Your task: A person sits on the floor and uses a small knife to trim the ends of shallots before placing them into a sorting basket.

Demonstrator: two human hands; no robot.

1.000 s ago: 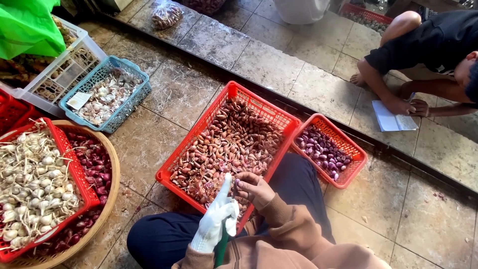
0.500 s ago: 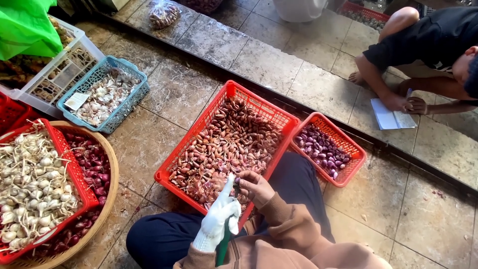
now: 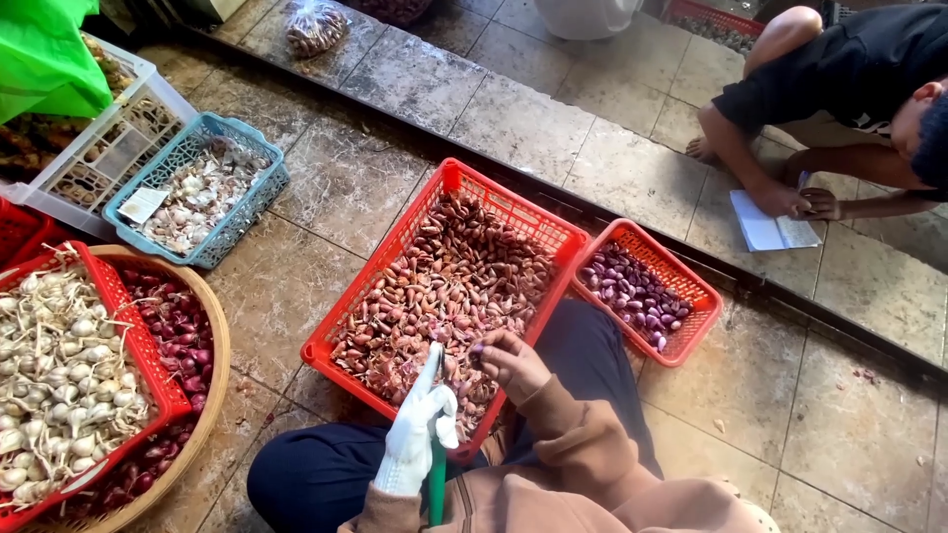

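Note:
A big red basket (image 3: 513, 209) of unpeeled shallots rests against my knees. My left hand (image 3: 420, 424), in a white glove, is shut on a green-handled knife (image 3: 435, 484) just above the basket's near edge. My right hand (image 3: 509, 362), bare, pinches a single shallot (image 3: 478, 349) over the heap, a little to the right of the knife. A smaller red basket (image 3: 691, 281) to the right holds peeled purple shallots.
At left stand a red basket of garlic bulbs (image 3: 59, 375) on a round woven tray (image 3: 219, 365) with purple shallots, a blue basket of garlic skins (image 3: 259, 202) and a white crate (image 3: 148, 99). Another person (image 3: 839, 89) crouches at upper right over white paper (image 3: 770, 227).
My hands stay over the big basket's near edge; the right hand has turned the shallot slightly. The person at upper right has barely shifted.

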